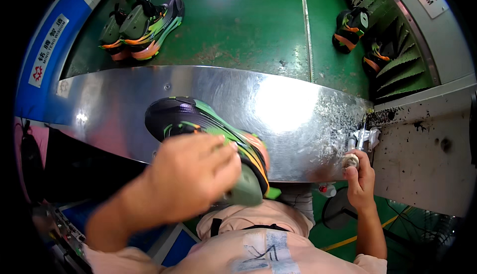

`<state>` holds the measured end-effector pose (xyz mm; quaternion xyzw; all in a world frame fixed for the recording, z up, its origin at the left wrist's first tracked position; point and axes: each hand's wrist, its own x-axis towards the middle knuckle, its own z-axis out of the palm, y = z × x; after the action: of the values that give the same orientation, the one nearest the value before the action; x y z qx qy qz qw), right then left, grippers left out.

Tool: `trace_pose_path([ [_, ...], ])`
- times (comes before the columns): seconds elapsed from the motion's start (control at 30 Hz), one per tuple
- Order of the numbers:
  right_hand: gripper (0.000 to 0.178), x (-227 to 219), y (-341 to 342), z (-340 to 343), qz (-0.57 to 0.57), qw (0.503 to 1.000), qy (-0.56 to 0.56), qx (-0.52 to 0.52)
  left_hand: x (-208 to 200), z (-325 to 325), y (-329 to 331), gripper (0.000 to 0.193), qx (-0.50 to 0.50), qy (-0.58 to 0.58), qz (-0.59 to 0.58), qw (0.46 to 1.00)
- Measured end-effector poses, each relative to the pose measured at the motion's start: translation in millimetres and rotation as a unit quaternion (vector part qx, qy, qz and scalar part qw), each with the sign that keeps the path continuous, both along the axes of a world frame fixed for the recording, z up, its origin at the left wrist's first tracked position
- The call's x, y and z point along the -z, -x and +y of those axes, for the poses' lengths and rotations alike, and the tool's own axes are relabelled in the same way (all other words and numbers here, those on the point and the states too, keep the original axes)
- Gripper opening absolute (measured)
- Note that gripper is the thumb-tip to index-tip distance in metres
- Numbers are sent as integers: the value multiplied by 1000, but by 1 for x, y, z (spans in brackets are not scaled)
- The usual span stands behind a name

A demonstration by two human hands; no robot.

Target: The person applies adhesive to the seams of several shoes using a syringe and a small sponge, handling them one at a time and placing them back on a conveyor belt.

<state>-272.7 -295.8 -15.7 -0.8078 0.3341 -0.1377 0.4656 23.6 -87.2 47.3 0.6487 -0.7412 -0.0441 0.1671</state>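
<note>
A black, green and orange sneaker (198, 117) lies on the metal ledge, its toe toward the far left. A grey-green shoe last (247, 187) fills its opening and reaches over the near edge. My left hand (194, 174) is closed over the sneaker's upper, fingers curled at the collar; the palm side is hidden. At the ledge's right end, my right hand (361, 177) has thumb and fingers closed around a small round off-white piece (351, 161). Just beyond it is a white bracket (366, 137) with a slim rod; whether the two are joined is unclear.
Beyond the metal ledge (218, 80) runs a green conveyor belt (238, 26). Several similar sneakers (144, 28) stand on its left, and more (350, 28) on its right by a curtain of green strips (405, 70). Whitish residue covers the ledge's right part. A grey machine panel (422, 150) borders the right.
</note>
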Motion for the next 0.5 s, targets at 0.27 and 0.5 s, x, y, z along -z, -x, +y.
trace_pose_path([
  [0.27,67,-57,-89,30,-276,849,-446,-65,42,41,63,15,-123,127,-24,984],
  [0.5,73,-57,-178,56,-135,827,-510,-197,43,44,59,15,-121,130,-10,984],
])
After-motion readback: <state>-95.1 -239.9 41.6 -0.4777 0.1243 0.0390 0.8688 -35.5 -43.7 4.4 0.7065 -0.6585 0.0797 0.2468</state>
